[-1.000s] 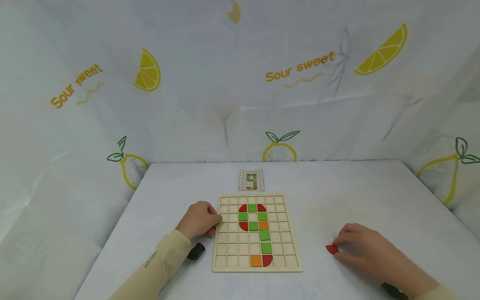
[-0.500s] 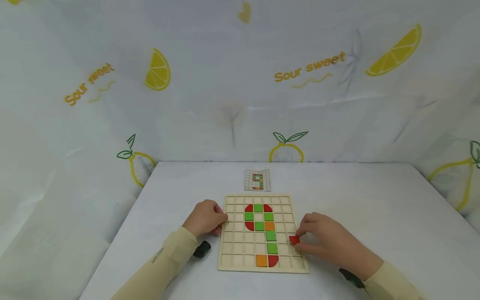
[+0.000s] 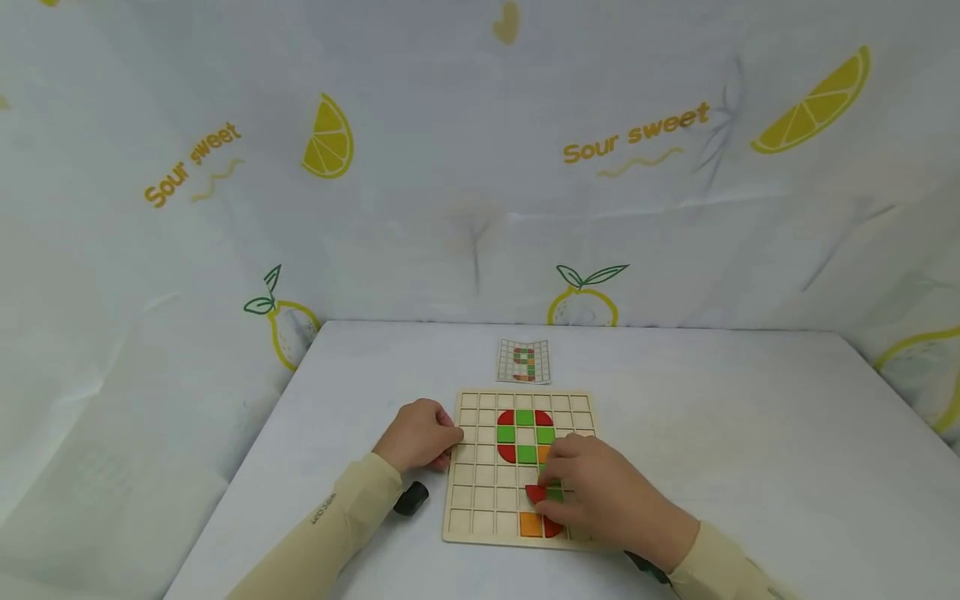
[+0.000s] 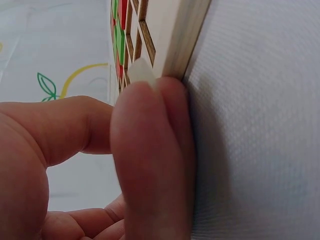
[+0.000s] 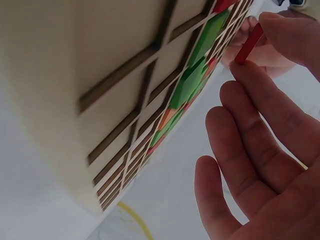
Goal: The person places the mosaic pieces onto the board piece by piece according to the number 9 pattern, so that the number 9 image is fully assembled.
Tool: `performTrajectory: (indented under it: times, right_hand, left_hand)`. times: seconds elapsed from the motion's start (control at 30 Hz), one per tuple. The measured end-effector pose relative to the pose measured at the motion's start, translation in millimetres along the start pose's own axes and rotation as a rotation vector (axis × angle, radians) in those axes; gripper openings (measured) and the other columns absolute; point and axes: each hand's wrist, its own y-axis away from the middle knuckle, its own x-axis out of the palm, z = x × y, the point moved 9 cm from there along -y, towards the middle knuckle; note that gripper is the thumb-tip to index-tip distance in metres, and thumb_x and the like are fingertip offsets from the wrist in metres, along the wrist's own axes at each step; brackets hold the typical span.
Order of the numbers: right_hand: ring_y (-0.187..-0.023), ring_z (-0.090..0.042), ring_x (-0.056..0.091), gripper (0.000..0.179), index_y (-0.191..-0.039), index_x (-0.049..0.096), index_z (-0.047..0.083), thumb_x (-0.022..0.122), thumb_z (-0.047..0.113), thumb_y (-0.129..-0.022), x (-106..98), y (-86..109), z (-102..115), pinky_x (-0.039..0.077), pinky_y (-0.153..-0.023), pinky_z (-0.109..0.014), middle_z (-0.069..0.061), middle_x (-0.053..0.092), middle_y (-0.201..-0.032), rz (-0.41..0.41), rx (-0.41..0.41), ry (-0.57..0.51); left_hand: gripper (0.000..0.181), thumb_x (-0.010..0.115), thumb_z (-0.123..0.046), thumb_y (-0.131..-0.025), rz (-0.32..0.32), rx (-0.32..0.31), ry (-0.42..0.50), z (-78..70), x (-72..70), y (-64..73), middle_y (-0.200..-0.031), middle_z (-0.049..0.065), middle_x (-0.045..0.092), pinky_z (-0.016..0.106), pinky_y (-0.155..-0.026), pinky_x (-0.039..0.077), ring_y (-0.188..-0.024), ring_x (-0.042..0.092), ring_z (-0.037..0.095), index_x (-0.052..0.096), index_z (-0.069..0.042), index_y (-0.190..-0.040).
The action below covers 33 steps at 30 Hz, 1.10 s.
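Observation:
A pale wooden grid board (image 3: 483, 475) lies on the table, with red, green and orange tiles set in its cells as a figure 9. My left hand (image 3: 417, 435) grips the board's left edge; in the left wrist view the thumb (image 4: 145, 135) lies against that edge. Over the lower part of the board, my right hand (image 3: 603, 492) pinches a red tile (image 3: 535, 493) with a rounded side between thumb and forefinger. The right wrist view shows this tile (image 5: 249, 45) edge-on, apart from the board. The right hand hides several tiles and cells on the board's right side.
Behind the board lies a small printed card (image 3: 522, 362) with the same coloured figure on a grid. A white cloth covers the table (image 3: 712, 417), and a lemon-print curtain (image 3: 420, 208) hangs behind it. Dark wrist-worn pieces show beneath both wrists.
My right hand has carried the red tile leftward from the table at the right to above the board. My left hand stays at the board's left edge. The head view has shifted slightly.

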Motion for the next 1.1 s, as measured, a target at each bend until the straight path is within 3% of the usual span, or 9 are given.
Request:
performTrajectory:
  times: [0.23, 0.4, 0.57, 1.1]
  right_hand:
    - [-0.085, 0.001, 0.053, 0.016, -0.087, 0.080, 0.027, 0.093, 0.037, -0.085, 7.4, -2.7, 21.6, 0.053, -0.085, -0.029, 0.020, 0.059, -0.086, -0.026, -0.058, 0.011]
    - [-0.088, 0.000, 0.053, 0.017, -0.089, 0.081, 0.027, 0.091, 0.040, -0.086, 17.3, -5.6, 30.6, 0.054, -0.089, -0.032, 0.021, 0.060, -0.087, 0.018, -0.069, 0.034]
    - [-0.088, 0.000, 0.049, 0.017, -0.093, 0.081, 0.028, 0.090, 0.042, -0.088, 24.7, -6.8, 33.5, 0.051, -0.087, -0.032, 0.022, 0.058, -0.088, 0.060, -0.049, 0.052]
    - [-0.091, -0.002, 0.051, 0.019, -0.095, 0.080, 0.029, 0.090, 0.043, -0.087, 26.4, -8.3, 37.1, 0.054, -0.096, -0.039, 0.021, 0.059, -0.089, 0.073, -0.031, 0.068]
  left_hand:
    - [0.014, 0.073, -0.017, -0.095, -0.004, -0.011, -0.015, -3.4, -1.5, 1.3, -0.065, 0.004, 0.071, 0.025, -0.056, 0.051, -0.054, 0.070, 0.013, 0.067, -0.009, -0.087]
    - [0.014, 0.073, -0.017, -0.095, -0.010, -0.012, -0.027, -4.9, -2.4, 2.3, -0.063, 0.004, 0.071, 0.025, -0.055, 0.049, -0.054, 0.069, 0.013, 0.067, -0.009, -0.086]
    - [0.013, 0.072, -0.017, -0.095, -0.007, -0.004, -0.027, -4.1, -1.8, 1.6, -0.062, 0.004, 0.071, 0.025, -0.055, 0.050, -0.054, 0.069, 0.013, 0.067, -0.009, -0.086]
    - [0.013, 0.072, -0.018, -0.095, -0.016, -0.018, -0.026, -4.3, -1.7, 4.5, -0.065, 0.003, 0.071, 0.025, -0.057, 0.050, -0.054, 0.069, 0.013, 0.067, -0.010, -0.087]
